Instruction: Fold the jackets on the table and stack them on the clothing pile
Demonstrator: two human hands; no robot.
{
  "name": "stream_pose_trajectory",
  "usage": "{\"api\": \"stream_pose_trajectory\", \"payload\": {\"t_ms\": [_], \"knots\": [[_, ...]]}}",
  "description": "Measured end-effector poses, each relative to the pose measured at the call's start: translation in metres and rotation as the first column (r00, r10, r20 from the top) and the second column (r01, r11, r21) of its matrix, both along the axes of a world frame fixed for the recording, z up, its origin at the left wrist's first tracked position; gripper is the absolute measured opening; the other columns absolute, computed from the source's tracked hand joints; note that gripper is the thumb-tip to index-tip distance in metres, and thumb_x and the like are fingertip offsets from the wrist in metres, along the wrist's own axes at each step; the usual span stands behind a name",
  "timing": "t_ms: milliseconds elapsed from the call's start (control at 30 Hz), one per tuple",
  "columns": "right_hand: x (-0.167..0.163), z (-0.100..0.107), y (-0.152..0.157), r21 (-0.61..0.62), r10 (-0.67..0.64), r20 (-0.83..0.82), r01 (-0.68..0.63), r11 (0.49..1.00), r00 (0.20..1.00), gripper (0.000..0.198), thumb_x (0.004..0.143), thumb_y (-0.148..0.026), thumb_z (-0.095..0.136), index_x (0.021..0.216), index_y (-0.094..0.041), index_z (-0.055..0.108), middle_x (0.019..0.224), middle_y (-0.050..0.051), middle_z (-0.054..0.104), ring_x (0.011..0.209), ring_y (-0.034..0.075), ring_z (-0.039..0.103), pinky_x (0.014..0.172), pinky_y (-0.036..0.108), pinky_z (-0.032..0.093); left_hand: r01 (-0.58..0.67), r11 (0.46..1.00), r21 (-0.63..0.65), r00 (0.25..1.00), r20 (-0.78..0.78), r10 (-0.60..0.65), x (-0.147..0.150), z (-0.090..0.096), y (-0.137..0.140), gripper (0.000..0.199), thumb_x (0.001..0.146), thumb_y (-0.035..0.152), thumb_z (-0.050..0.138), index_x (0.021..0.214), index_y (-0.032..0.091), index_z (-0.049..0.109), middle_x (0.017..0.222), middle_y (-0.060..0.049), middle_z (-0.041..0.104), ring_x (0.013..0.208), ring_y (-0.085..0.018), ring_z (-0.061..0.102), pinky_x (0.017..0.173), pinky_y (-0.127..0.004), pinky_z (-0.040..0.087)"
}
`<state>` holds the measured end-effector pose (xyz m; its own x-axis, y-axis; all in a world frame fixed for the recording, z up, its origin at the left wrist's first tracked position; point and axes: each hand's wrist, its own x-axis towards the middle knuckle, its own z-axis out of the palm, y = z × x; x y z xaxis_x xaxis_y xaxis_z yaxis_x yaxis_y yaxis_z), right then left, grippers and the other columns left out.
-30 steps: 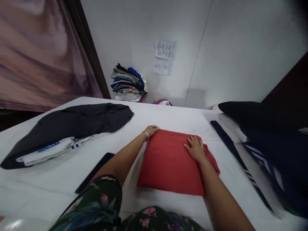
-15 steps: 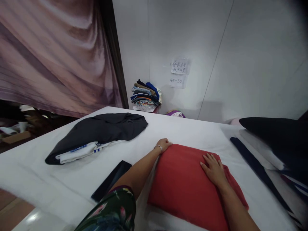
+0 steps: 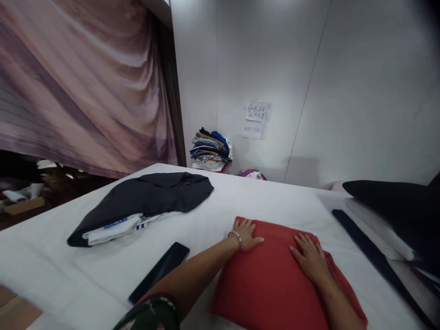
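A red folded garment (image 3: 271, 275) lies on the white-covered table (image 3: 206, 229) in front of me; its exact kind does not show. My left hand (image 3: 246, 234), with a bracelet at the wrist, rests flat on its far left corner, fingers spread. On the far right part of the cloth lies my right hand (image 3: 311, 256), palm down with the fingers stretched out. Neither hand grips the fabric. A narrow layer of the same red cloth shows beyond my right forearm.
Left of my arm lies a dark phone (image 3: 160, 270). Dark and white folded clothes (image 3: 144, 197) sit farther left. More dark clothes (image 3: 395, 211) are piled at right. Behind the table are a stack of clothes (image 3: 211, 149) and paper signs (image 3: 256, 120) on the wall.
My left hand has moved from the garment's far left edge onto its top, and its fingers have spread. My right hand stays flat on the cloth. The view has tilted up slightly.
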<state>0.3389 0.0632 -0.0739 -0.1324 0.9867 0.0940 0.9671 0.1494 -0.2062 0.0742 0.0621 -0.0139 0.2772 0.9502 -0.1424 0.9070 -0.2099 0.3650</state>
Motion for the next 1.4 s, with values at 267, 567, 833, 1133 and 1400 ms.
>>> {"api": "stream_pose_trajectory", "payload": {"t_ms": [267, 567, 833, 1133, 1400], "knots": [[0.006, -0.012, 0.003, 0.034, -0.007, 0.040, 0.006, 0.999, 0.999, 0.062, 0.085, -0.052, 0.030, 0.134, -0.020, 0.047, 0.146, 0.006, 0.039, 0.138, 0.025, 0.026, 0.110, 0.050, 0.020, 0.026, 0.998, -0.057, 0.998, -0.062, -0.029, 0.003, -0.002, -0.004, 0.093, 0.075, 0.077, 0.025, 0.143, 0.014, 0.031, 0.153, -0.016, 0.020, 0.141, -0.030, 0.012, 0.112, -0.054, 0.006], [-0.021, 0.034, 0.018, 0.152, 0.040, 0.042, -0.046, 0.987, 0.998, 0.059, 0.086, -0.050, 0.029, 0.136, -0.021, 0.043, 0.147, 0.010, 0.035, 0.138, 0.027, 0.025, 0.106, 0.052, 0.026, 0.008, 0.998, -0.059, 0.999, -0.050, -0.011, 0.005, -0.003, -0.008, 0.088, 0.074, 0.075, 0.028, 0.143, 0.019, 0.031, 0.153, -0.013, 0.021, 0.142, -0.028, 0.012, 0.111, -0.054, 0.001], [-0.008, 0.015, 0.044, -0.085, 0.043, 0.148, -0.030, 0.996, 0.988, 0.062, 0.087, -0.053, 0.022, 0.135, -0.019, 0.043, 0.144, 0.010, 0.040, 0.134, 0.028, 0.033, 0.102, 0.054, 0.030, 0.020, 0.999, -0.045, 0.998, -0.058, -0.022, 0.006, -0.003, -0.008, 0.090, 0.075, 0.075, 0.026, 0.143, 0.017, 0.031, 0.153, -0.015, 0.022, 0.141, -0.029, 0.012, 0.111, -0.056, 0.002], [-0.006, 0.011, 0.045, -0.085, 0.067, 0.150, -0.055, 0.995, 0.986, 0.061, 0.088, -0.050, 0.022, 0.136, -0.018, 0.042, 0.143, 0.010, 0.041, 0.132, 0.027, 0.035, 0.102, 0.055, 0.030, -0.002, 0.997, -0.078, 0.999, -0.036, -0.001, 0.006, 0.000, -0.009, 0.087, 0.074, 0.074, 0.028, 0.144, 0.022, 0.029, 0.154, -0.010, 0.019, 0.142, -0.028, 0.011, 0.112, -0.054, 0.000], [0.013, 0.008, 0.013, 0.027, 0.023, 0.158, -0.028, 0.999, 0.987, 0.063, 0.087, -0.056, 0.023, 0.141, -0.026, 0.035, 0.151, 0.006, 0.028, 0.140, 0.027, 0.020, 0.106, 0.059, 0.021, 0.003, 0.998, -0.069, 0.999, -0.032, -0.005, 0.006, -0.003, -0.010, 0.087, 0.075, 0.073, 0.029, 0.143, 0.020, 0.029, 0.154, -0.012, 0.020, 0.142, -0.028, 0.010, 0.112, -0.055, 0.000]]}}
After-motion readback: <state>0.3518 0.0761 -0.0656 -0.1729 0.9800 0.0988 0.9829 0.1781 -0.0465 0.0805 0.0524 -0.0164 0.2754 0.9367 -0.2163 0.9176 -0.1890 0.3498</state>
